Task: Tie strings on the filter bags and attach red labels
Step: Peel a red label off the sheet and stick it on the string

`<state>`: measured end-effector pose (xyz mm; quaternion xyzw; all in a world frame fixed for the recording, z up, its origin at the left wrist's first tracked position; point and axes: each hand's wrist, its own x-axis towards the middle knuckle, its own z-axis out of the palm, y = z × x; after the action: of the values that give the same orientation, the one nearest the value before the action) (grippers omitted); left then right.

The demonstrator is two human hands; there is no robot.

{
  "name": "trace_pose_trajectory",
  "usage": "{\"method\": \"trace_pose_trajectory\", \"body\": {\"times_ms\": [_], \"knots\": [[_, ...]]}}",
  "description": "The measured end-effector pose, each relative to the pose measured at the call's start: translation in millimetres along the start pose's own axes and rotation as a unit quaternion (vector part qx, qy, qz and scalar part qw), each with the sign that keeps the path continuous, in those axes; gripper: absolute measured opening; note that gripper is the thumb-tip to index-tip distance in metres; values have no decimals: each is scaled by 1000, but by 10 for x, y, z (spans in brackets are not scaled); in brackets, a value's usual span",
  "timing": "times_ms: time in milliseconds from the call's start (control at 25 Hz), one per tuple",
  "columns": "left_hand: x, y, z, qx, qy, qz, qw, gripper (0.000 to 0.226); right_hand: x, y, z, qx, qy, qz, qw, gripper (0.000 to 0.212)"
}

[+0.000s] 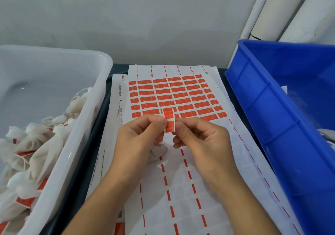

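Head view, grip: the left hand (143,135) and the right hand (197,135) each pinch one side edge of a single red label (169,121), thumb and forefinger clenched on it, so the label stands upright between the two grips.
Head view, filter bag: a small white filter bag (158,151) lies bunched just below the grip, partly hidden under the left hand's lower fingers; whether those fingers hold it I cannot tell.
Head view, label sheet: beyond the grip lies the label sheet (172,95) with rows of red labels not yet peeled; nearer than the grip the backing is stripped to white with red dashes left.
Head view, finished bags: left of the grip a clear tub (101,67) holds a heap of tied bags (36,144), some showing red tags.
Head view, blue crate: right of the grip stands a blue crate (272,98); its contents are mostly out of sight.
Handling, label: judged thin, light and limp, sticky on the back; best taken by the outer edges only, as now, so the glue stays clean and the halves meet squarely.
Handling, bag: soft fabric, light, easily crushed; take it at the gathered neck.
Writing: the sheet's left margin carries a barcode and digits, partly readable as "0802-1600 14458-56"; the gold marks on the labels are too small to read.
Table: a dark table (108,71) carries it all.
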<state>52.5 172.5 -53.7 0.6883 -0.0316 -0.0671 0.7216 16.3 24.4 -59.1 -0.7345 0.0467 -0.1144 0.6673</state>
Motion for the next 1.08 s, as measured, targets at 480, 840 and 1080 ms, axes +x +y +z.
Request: {"method": "trace_pose_trajectory", "body": {"times_ms": [480, 840, 1080], "knots": [[-14, 12, -15, 101, -13, 60, 993, 17, 29, -17, -71, 22, -3, 57, 998, 18], [0, -22, 15, 122, -12, 78, 989, 15, 19, -44, -66, 2, -20, 41, 999, 27], [-3, -22, -6, 160, 9, 78, 984, 10, 36, -34, -117, -28, -1, 40, 999, 26]]}}
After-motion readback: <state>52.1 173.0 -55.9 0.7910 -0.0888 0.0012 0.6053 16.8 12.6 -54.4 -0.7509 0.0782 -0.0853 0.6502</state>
